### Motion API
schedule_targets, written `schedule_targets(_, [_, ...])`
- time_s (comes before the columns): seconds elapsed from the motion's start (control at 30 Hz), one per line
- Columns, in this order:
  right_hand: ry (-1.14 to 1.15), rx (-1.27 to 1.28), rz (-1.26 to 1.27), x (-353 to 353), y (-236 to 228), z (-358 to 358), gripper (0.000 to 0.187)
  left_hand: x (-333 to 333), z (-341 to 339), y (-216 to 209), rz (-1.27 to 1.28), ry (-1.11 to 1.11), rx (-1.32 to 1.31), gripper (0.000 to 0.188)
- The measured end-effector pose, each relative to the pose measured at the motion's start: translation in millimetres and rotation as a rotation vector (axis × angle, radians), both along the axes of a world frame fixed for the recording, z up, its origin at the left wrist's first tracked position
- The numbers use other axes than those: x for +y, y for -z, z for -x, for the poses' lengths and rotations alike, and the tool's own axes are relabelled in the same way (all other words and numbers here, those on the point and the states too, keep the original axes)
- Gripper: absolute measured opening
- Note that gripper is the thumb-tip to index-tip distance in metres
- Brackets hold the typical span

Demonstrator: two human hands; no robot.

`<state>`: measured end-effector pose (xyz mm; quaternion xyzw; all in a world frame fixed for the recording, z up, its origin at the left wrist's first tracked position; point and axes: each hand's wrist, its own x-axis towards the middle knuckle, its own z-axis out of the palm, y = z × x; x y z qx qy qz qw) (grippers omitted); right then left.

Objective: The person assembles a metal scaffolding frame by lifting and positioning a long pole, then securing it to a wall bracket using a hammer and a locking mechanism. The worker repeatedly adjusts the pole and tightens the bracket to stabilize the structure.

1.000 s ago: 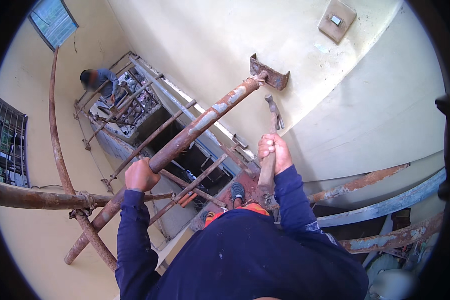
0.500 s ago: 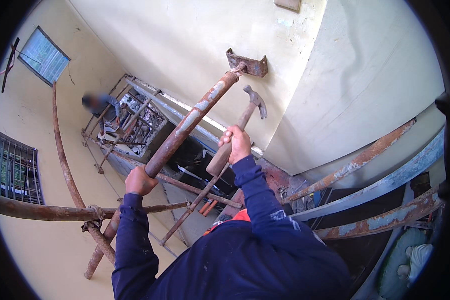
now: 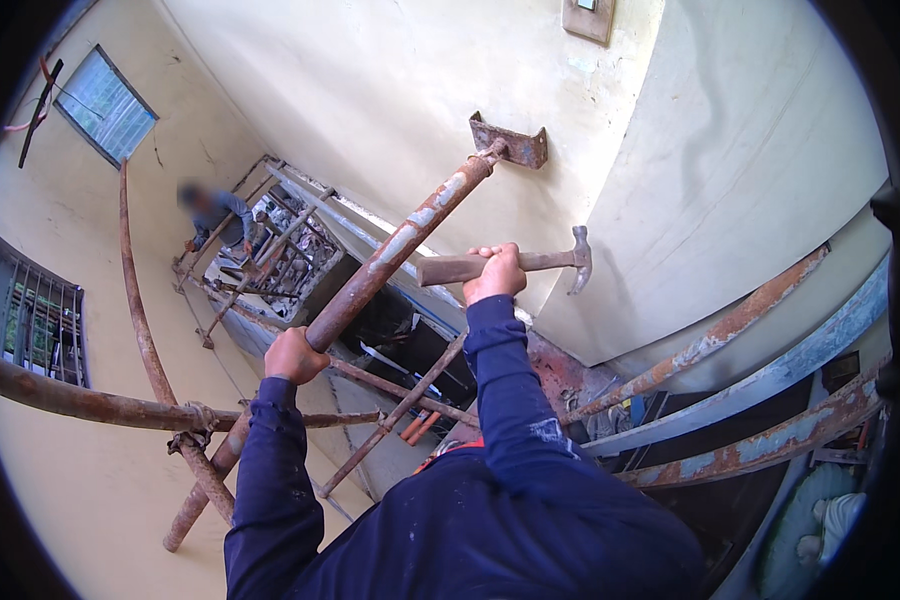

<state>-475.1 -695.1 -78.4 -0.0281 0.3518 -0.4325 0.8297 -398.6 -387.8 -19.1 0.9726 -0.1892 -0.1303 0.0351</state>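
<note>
My left hand (image 3: 296, 356) is wrapped round the lower part of a rusty steel prop (image 3: 406, 246), which slants up and to the right. A U-shaped bracket (image 3: 510, 141) tops the prop, in front of the cream wall. In my right hand (image 3: 497, 272) is a claw hammer (image 3: 542, 262), gripped by its wooden handle and lying nearly level. Its metal head (image 3: 579, 260) points right, apart from the prop and bracket. The handle's butt end reaches left toward the prop.
Rusty scaffold pipes (image 3: 80, 398) cross at the left, tied at a joint (image 3: 192, 428). Farther off, another person (image 3: 220, 212) bends over rubble among scaffold pipes. Curved-looking rusty and blue-grey bars (image 3: 740, 395) run along the right. A barred window (image 3: 45, 325) is at the left wall.
The hammer has swung from upright to nearly level, its head going right and down. My right hand has risen slightly to the right. My left hand stays on the prop.
</note>
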Motion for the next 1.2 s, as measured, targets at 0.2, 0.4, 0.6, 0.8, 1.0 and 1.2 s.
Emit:
schedule_targets(0.2, [-0.421,0.04,0.302,-7.9,7.5,28.2,0.018,3.4,-7.3,-1.1,0.016,-0.001,0.066,0.043])
schedule_targets(0.4, [-0.339,0.101,0.29,3.2,2.1,1.1,0.017,-4.7,-3.7,-4.3,-0.004,-0.004,0.105,0.044])
schedule_targets(0.6, [0.008,0.147,0.284,15.6,21.9,28.9,0.011,5.7,-6.0,-2.7,-0.004,-0.008,0.1,0.044])
schedule_targets(0.8, [-0.356,0.21,0.557,1.6,24.1,-1.5,0.006,3.5,-13.2,1.7,0.049,0.01,0.177,0.046])
schedule_targets(1.0, [0.191,0.276,0.464,10.8,36.3,-16.1,0.013,-0.3,-10.5,-6.3,0.018,-0.001,0.136,0.046])
schedule_targets(1.2, [-0.168,0.328,0.747,-4.1,59.6,4.5,0.021,9.4,-14.0,3.3,0.055,-0.031,0.213,0.045])
